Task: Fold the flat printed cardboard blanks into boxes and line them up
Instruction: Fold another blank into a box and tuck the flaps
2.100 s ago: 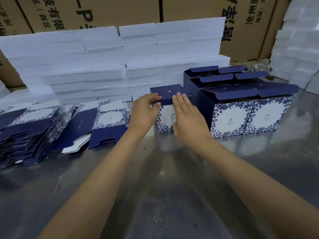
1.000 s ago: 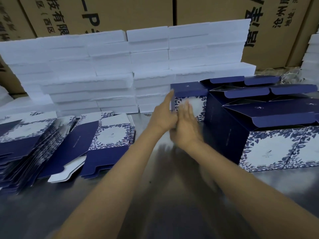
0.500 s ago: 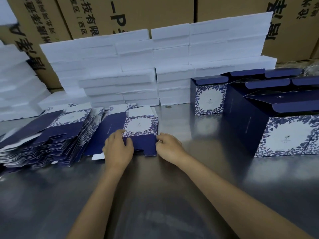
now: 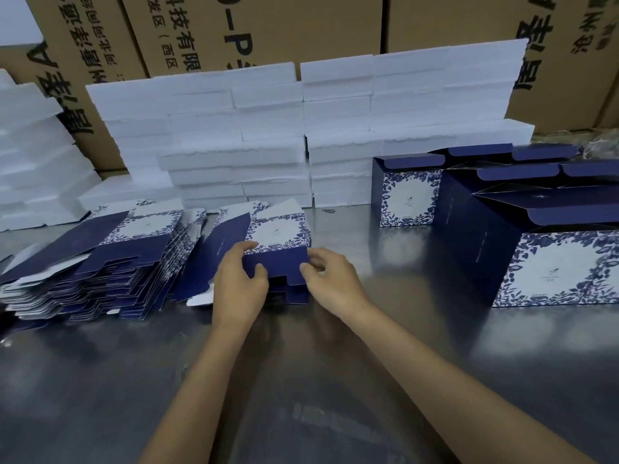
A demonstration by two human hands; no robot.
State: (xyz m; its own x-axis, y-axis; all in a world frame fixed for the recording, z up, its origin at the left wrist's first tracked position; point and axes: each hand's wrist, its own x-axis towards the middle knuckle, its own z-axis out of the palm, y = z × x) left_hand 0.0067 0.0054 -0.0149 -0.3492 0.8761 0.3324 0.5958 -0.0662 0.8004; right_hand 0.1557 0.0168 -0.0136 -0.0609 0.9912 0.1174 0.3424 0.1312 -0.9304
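A flat navy and white floral blank [image 4: 279, 244] lies on top of a small pile at the table's middle. My left hand [image 4: 239, 284] pinches its near navy flap from the left, thumb on top. My right hand [image 4: 330, 279] grips the same flap's right corner. The flap's near edge is lifted off the blanks beneath. A larger fanned stack of blanks [image 4: 100, 266] lies to the left. Folded boxes stand at the right: a single one [image 4: 407, 195] at the back and a group with open lids [image 4: 552, 249] nearer me.
The work surface is a shiny metal table [image 4: 301, 380]. White foam slabs [image 4: 268, 135] are stacked along the back and at the far left [image 4: 30, 162]. Brown shipping cartons [image 4: 268, 25] form a wall behind them.
Both hands left the folded box set at the back of the row and came to the pile of blanks. They now hold the top blank's flap, lifted slightly.
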